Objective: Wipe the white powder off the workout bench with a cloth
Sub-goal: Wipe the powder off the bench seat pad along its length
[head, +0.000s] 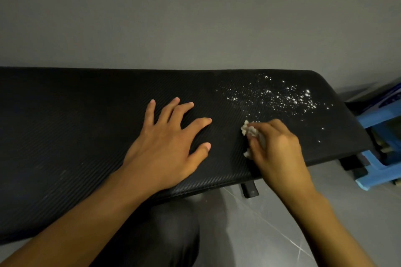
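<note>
No legible text, labels or signs.

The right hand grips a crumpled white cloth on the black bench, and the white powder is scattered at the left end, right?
Not quite: the head view shows the white powder scattered toward the right end of the black bench, just beyond the crumpled white cloth that the right hand grips.

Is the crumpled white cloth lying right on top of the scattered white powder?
No, the crumpled white cloth, gripped in the right hand, sits on the black bench pad just short of the white powder.
</note>
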The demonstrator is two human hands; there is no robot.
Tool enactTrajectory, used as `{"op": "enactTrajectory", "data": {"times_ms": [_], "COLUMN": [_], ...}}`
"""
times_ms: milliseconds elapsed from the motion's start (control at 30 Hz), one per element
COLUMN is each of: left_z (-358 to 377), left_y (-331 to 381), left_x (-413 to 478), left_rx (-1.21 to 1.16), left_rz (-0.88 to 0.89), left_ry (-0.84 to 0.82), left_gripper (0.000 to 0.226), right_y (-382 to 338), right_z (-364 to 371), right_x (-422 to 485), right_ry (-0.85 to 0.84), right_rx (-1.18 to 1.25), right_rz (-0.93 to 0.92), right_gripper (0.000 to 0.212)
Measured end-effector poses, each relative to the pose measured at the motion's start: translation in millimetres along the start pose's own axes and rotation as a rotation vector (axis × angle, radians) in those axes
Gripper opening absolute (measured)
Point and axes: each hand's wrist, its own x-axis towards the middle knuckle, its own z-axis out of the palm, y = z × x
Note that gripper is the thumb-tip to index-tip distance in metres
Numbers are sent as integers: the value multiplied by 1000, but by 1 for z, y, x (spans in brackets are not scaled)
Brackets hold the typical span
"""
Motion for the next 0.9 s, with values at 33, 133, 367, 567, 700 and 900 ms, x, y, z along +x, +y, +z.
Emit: {"op": "enactTrajectory", "data": {"times_ms": [33,133,367,567,700,900], "left_z": [0,2,3,3,5,4], "left_y": [0,-1,-2,-1,-1,-2], "left_x": [0,-1,0,-1,-1,-1], "left_rx": [0,16,22,17,23,18], "left_rz": [1,2,3,1,-1,5], "left_ry": [-1,-4,7,5,12,18], "left_gripper": [67,67,66,67,66,65], "right_y": [-1,-16,-19,-33,-25,-32], "right_z": [2,2,15,24,12,30], "right_x": [2,-11,30,46,37,83], "right_ry": [12,-12,17,17,-61,1], "right_rx": [-14,32,-7,-29,-22,-92], "right_rz": [16,-63,-61,-33,-66,82], "right_gripper": [25,26,19,21,21,25]}}
